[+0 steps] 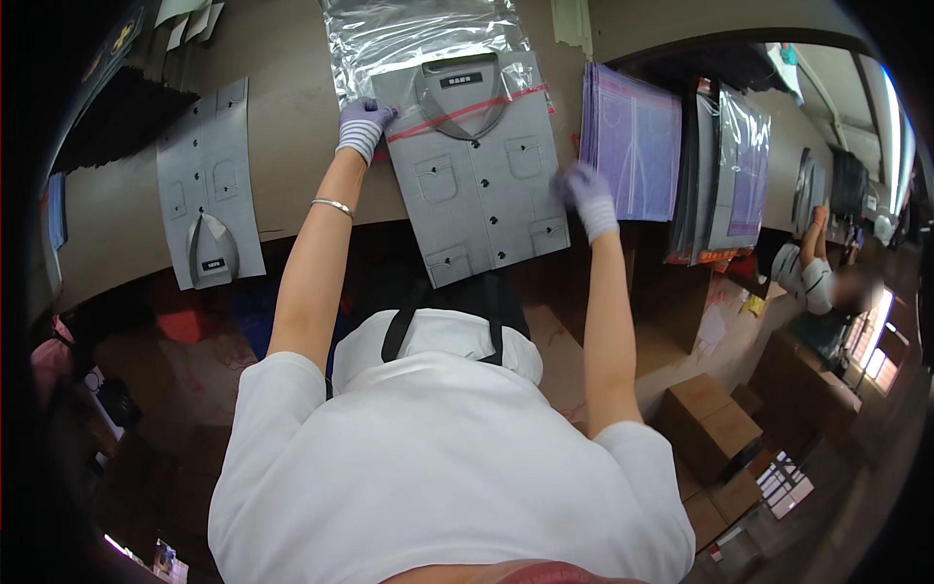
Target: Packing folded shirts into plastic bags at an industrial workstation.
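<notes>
Shirt work fills the middle of our view: a folded grey shirt [479, 165] lies flat on the brown table [292, 107], its collar pointing to the far side, where it already enters the mouth of a clear plastic bag [418, 34]. A red strip crosses the bag edge over the collar, probably the sealing tape.

Our left hand [364, 125], in a pale knit glove, is closed on the left shoulder corner of the shirt, where the bag edge begins; it seems to pinch both together so the opening stays in place. Our right hand [587, 195], also gloved, is at the right edge of the shirt, near its lower part. It is blurred, so we cannot tell if the fingers grip the cloth or only press against it. The two hands are well apart, one on each side, which keeps the folded shape straight.

To the left lies another folded grey shirt [207, 185], collar toward us. To the right a stack of purple-tinted bags [632, 141] waits just beside the shirt.
</notes>
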Available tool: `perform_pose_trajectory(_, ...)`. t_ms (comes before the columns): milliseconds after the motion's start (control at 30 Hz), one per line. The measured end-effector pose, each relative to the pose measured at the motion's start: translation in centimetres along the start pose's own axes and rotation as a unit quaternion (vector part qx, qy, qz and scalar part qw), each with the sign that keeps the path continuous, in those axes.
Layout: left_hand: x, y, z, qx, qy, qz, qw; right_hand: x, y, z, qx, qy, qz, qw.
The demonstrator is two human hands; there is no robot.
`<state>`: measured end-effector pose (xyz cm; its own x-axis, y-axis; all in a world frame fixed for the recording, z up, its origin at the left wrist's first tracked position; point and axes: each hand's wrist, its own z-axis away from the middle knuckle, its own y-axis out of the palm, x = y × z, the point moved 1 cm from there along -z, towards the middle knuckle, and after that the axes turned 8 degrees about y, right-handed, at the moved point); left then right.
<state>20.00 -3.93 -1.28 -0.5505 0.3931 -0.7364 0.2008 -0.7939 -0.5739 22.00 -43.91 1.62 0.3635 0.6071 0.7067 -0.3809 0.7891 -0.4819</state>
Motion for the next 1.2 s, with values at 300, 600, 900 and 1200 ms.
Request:
perform_pose_trajectory(300, -1.0, -0.5, 1.7, -0.035, 0.102, 0.114, 0.988, 10.2, 2.4, -17.9, -0.170, -0.145, 0.209, 0.952)
perform_pose_trajectory(600, -1.0, -0.6, 6.7, -0.112, 0.026, 0.341, 0.933, 8.3, 0.7, -12.4, -0.104, -0.145, -0.041, 0.983)
perform_pose_trajectory(900, 1.3, -1.1, 4.5, -0.096, 0.000, 0.229, 0.969, 5.6, 3.7, -13.7, -0.043, -0.063, -0.224, 0.972)
perform_pose_trajectory(1200, 4.9, -1.0, 7.0, -0.006, 0.000, 0.220, 0.975, 2.4, 3.6, -8.7, -0.005, -0.045, -0.220, 0.974)
